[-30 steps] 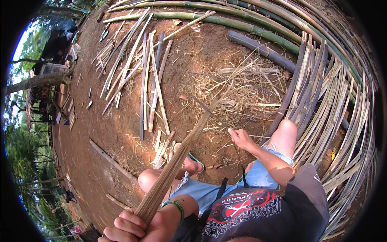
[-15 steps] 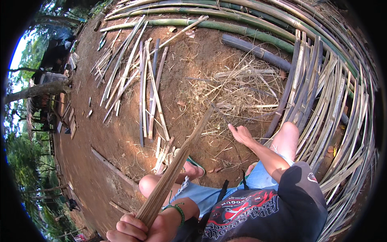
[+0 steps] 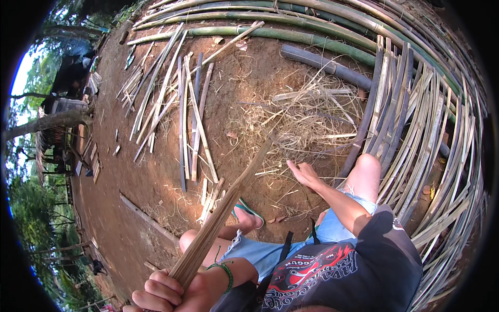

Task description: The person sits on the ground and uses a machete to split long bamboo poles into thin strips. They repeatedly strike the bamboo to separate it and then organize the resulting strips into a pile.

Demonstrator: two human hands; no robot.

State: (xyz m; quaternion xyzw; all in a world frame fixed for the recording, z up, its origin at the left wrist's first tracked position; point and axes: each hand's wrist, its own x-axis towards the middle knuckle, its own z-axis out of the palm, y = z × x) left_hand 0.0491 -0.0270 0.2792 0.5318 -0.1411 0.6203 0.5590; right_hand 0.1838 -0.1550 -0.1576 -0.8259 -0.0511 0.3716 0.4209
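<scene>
My left hand (image 3: 162,291), low in the head view with a green cord bracelet at its wrist, is wrapped round the near end of a long brown bamboo strip (image 3: 221,213). The strip slants up and away to the right over my bent leg, its far end over the heap of shavings. My right hand (image 3: 306,176) is beyond my right knee, just right of the strip's far part. Its thumb points forward and the other fingers are curled in; what they hold, if anything, I cannot make out.
Pale shavings (image 3: 296,119) lie heaped on the brown soil ahead. Split bamboo strips (image 3: 200,119) lie beyond at the left, and many more (image 3: 416,140) are stacked at my right. Long green bamboo poles (image 3: 291,34) line the far side. A dark pole (image 3: 327,65) lies before them.
My right hand has shifted slightly left and nearer to me. The left hand has drawn the bamboo strip slightly back to the left, still gripping it.
</scene>
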